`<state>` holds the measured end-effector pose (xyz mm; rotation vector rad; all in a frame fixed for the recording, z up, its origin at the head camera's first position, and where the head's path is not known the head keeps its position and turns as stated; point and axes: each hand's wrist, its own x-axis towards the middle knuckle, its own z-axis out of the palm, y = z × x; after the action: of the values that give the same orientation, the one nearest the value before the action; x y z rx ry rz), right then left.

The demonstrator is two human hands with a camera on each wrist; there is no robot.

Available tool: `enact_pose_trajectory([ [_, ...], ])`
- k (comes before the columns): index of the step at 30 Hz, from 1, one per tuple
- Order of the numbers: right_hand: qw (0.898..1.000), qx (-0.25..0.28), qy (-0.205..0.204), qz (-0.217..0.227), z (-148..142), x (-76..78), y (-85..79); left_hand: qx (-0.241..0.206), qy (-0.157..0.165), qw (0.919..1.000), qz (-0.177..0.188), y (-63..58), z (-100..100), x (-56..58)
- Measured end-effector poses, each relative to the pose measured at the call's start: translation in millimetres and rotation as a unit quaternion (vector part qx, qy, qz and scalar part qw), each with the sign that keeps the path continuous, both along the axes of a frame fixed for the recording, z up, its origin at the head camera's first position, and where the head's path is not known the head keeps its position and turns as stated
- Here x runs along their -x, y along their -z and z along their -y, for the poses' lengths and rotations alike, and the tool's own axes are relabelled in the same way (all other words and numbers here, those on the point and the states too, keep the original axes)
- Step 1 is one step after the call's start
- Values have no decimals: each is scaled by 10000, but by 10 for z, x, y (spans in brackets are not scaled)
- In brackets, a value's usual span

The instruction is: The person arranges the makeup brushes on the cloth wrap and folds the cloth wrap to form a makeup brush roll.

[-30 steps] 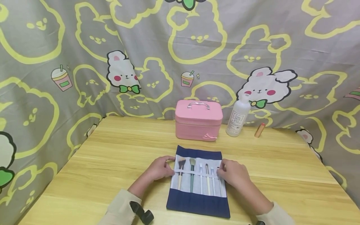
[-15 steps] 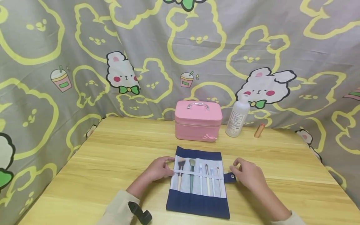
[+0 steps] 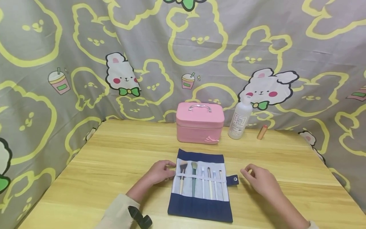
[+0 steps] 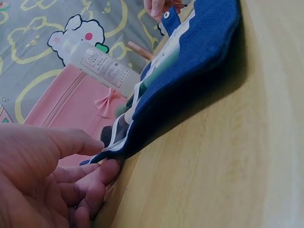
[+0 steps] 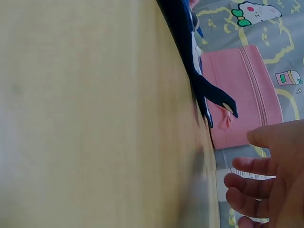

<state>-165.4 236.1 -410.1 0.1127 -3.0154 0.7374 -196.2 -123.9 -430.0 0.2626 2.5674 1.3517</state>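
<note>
A navy makeup brush roll [image 3: 200, 210] lies unrolled on the table, its grey lining showing several makeup brushes [image 3: 193, 179] held under a pale elastic band. At the roll's left edge, my left hand [image 3: 159, 172] pinches the cloth; the left wrist view has the thumb above the edge and a finger [image 4: 110, 170] below it. From the roll's right side sticks out a navy strap [image 3: 233, 180] with a metal snap. My right hand [image 3: 261, 180] hovers just right of this strap, apart from it, fingers loosely bent and holding nothing.
Behind the roll stands a pink cosmetic case [image 3: 200, 124] with a silver handle. To its right are a clear white-labelled bottle [image 3: 240, 119] and a small orange-brown tube [image 3: 261, 132]. A patterned grey curtain [image 3: 160, 38] hangs along the table's back edge.
My right hand has let go of the roll's right edge and moved right, uncovering the strap and the rightmost brush. The left hand stays at the left edge.
</note>
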Motion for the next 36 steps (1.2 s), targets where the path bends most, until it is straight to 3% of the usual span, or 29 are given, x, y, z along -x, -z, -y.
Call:
enact_pose_trajectory([
  [8,9974,380,-481,389,216,-50,45,528,141,9977,-399,-57,-29,-24],
  [17,9979,243,-563,201,257,75,61,798,135,9965,-213,-83,-37,-91],
  [22,9978,106,-650,85,268,213,70,1143,197,9932,-42,-103,-76,-246],
  [27,9973,79,-728,55,323,383,89,1491,378,9879,-216,-128,-144,-432],
  [32,9973,-64,-712,142,453,519,47,1380,624,9884,-95,-177,-282,-593],
  [36,9949,-388,-934,-59,582,614,4,1405,888,9861,60,-196,-434,-716],
])
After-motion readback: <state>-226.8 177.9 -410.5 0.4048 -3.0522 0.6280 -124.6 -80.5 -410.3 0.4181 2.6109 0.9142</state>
